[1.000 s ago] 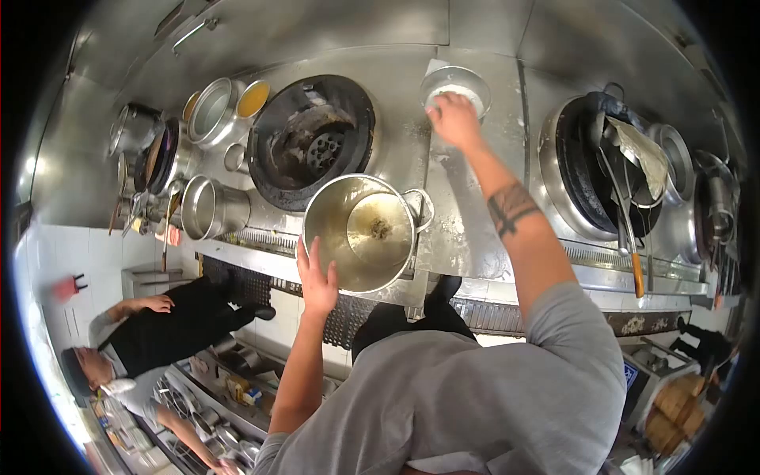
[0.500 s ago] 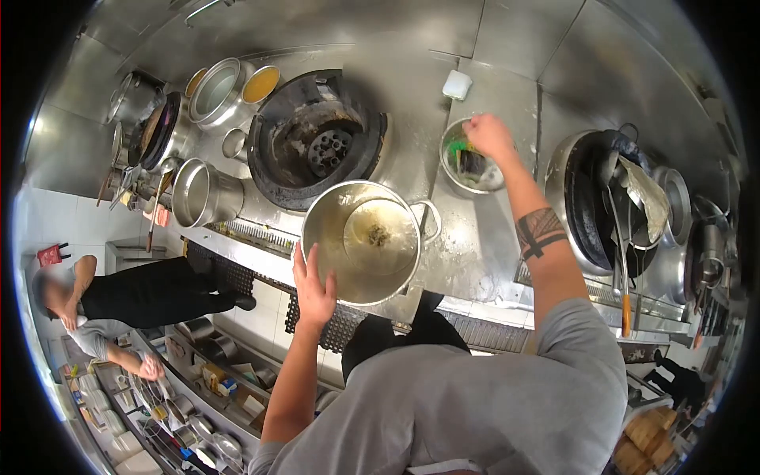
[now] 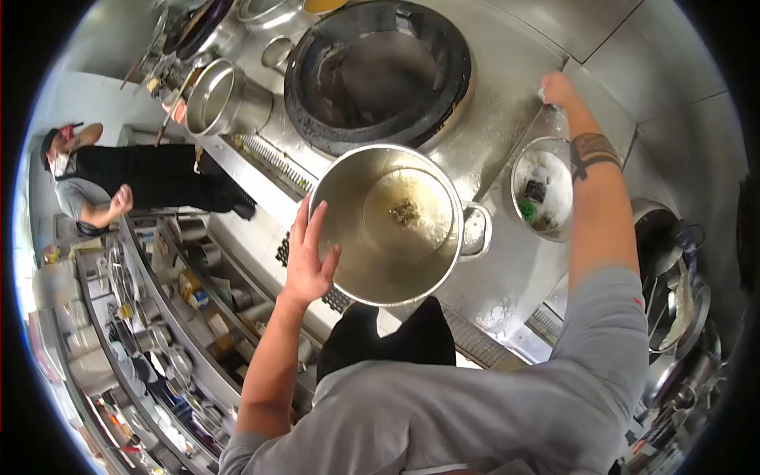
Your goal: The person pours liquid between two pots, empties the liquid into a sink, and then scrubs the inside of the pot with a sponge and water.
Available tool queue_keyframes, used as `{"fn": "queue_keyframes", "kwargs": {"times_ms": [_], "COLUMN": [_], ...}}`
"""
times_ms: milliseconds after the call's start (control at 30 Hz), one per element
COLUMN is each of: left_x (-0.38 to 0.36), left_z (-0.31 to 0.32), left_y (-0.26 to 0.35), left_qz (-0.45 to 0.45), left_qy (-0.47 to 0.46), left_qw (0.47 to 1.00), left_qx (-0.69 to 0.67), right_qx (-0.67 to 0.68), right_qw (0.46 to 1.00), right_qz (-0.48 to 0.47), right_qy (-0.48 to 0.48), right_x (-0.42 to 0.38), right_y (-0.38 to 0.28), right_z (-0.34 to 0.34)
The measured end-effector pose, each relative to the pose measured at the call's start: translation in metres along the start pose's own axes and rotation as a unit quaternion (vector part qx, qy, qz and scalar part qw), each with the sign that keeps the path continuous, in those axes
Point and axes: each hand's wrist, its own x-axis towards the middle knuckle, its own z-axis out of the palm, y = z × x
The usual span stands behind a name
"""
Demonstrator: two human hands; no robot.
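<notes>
A large steel pot (image 3: 348, 245) with a loop handle stands in front of me, with dark bits and a little liquid on its bottom. My left hand (image 3: 309, 257) is at the pot's left rim, fingers stretched and thumb apart, holding nothing. Out at the far right of the counter, my right hand (image 3: 559, 91) is closed around a small white block, mostly hidden by the fingers. Nearer than that hand sits a metal bowl (image 3: 518, 178) holding wet, foamy contents. In it lie a green scouring pad (image 3: 526, 208) and a dark square piece (image 3: 535, 191).
A black wok burner (image 3: 301, 103) lies beyond the pot. To the left are a tall steel pot (image 3: 249, 111) and a small metal cup (image 3: 277, 53). Woks and ladles crowd the right side. Another person (image 3: 158, 176) in a black apron stands at left, near shelves of kitchenware.
My right hand has left the bowl, moved to the white block on the counter and closed on it. My left hand stays at the pot's rim. The camera view has turned.
</notes>
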Motion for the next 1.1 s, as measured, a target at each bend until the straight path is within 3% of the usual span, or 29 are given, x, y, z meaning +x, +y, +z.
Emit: {"fn": "queue_keyframes", "kwargs": {"times_ms": [33, 67, 100, 167, 233, 300, 367, 500, 567, 600, 700, 733, 833, 900, 1033, 1100], "left_x": [0.000, 0.000, 0.000, 0.002, -0.001, -0.001, -0.003, -0.005, -0.006, -0.007, -0.009, -0.009, -0.011, -0.011, -0.014, -0.019], "left_z": [0.001, 0.000, -0.001, -0.003, -0.005, -0.008, -0.010, -0.011, -0.009, -0.007, -0.004, -0.006, -0.005, -0.003, -0.003, -0.022], "left_y": [0.001, 0.001, 0.002, 0.002, 0.000, 0.002, 0.003, 0.001, -0.001, -0.002, -0.007, -0.007, -0.012, -0.017, -0.032, -0.036], "left_qz": [-0.008, -0.005, -0.002, -0.004, -0.009, -0.011, -0.014, -0.011, -0.006, 0.000, 0.010, 0.013, 0.033, 0.023, 0.065, 0.083], "left_qy": [-0.003, 0.001, 0.007, 0.008, 0.000, 0.003, -0.006, -0.001, 0.013, 0.020, 0.033, 0.032, 0.059, 0.051, 0.056, 0.063], "left_qw": [1.000, 1.000, 1.000, 1.000, 1.000, 1.000, 1.000, 1.000, 1.000, 1.000, 0.999, 0.999, 0.997, 0.997, 0.992, 0.986], "left_qx": [-0.006, 0.003, 0.013, 0.004, -0.004, -0.007, -0.024, -0.023, -0.017, -0.013, -0.010, -0.015, -0.029, -0.057, -0.091, -0.131], "right_qx": [-0.005, 0.211, 0.415, 0.518, 0.561, 0.364, 0.232, 0.187, 0.230, 0.223, 0.173, 0.145, 0.096, 0.095, 0.126, 0.111], "right_qw": [1.000, 0.975, 0.899, 0.841, 0.818, 0.930, 0.972, 0.974, 0.971, 0.975, 0.978, 0.977, 0.984, 0.992, 0.957, 0.959], "right_qz": [-0.005, 0.019, 0.044, 0.020, -0.028, 0.035, -0.007, 0.067, -0.027, 0.003, 0.118, 0.142, 0.143, 0.053, 0.238, 0.212], "right_qy": [-0.009, 0.063, 0.132, 0.154, 0.121, -0.021, 0.035, 0.113, 0.052, 0.008, 0.018, 0.064, 0.044, 0.064, 0.109, 0.153], "right_x": [-0.014, -0.041, -0.072, -0.156, -0.238, -0.301, -0.309, -0.294, -0.299, -0.301, -0.287, -0.285, -0.270, -0.263, -0.283, -0.298], "right_y": [-0.004, -0.010, -0.020, -0.052, -0.076, -0.122, -0.137, -0.148, -0.151, -0.147, -0.134, -0.141, -0.139, -0.108, -0.168, -0.188], "right_z": [-0.010, -0.032, -0.055, -0.093, -0.088, -0.106, -0.065, -0.021, -0.030, -0.037, -0.012, -0.006, 0.008, 0.024, -0.050, -0.068]}}
